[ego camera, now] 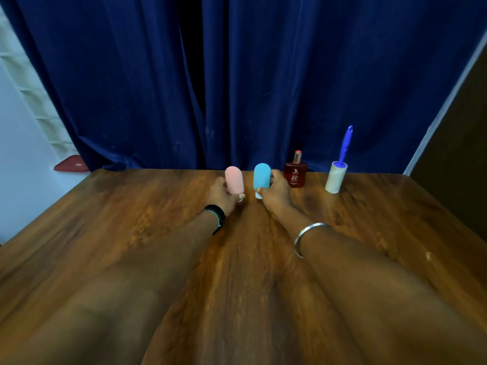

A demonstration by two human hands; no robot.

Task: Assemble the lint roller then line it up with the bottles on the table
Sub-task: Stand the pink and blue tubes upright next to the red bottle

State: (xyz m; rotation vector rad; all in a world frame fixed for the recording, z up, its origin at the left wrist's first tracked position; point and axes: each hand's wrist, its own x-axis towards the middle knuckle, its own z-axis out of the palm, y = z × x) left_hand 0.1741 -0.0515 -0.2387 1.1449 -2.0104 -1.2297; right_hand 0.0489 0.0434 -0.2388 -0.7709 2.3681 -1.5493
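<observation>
The lint roller (336,179) stands upright at the far right of the row, its pale roll on the table and its blue handle pointing up. Left of it stands a red perfume bottle (295,174) with a pinkish cap. My right hand (275,194) is wrapped around a blue bottle (261,177) standing cap-down. My left hand (222,194) grips a pink bottle (234,183), also cap-down, just left of the blue one. All four items stand in a row near the far edge of the wooden table (131,233).
A dark blue curtain (237,75) hangs right behind the table's far edge. A red object (71,164) lies on a white ledge at the far left. A dark panel (463,143) stands at the right.
</observation>
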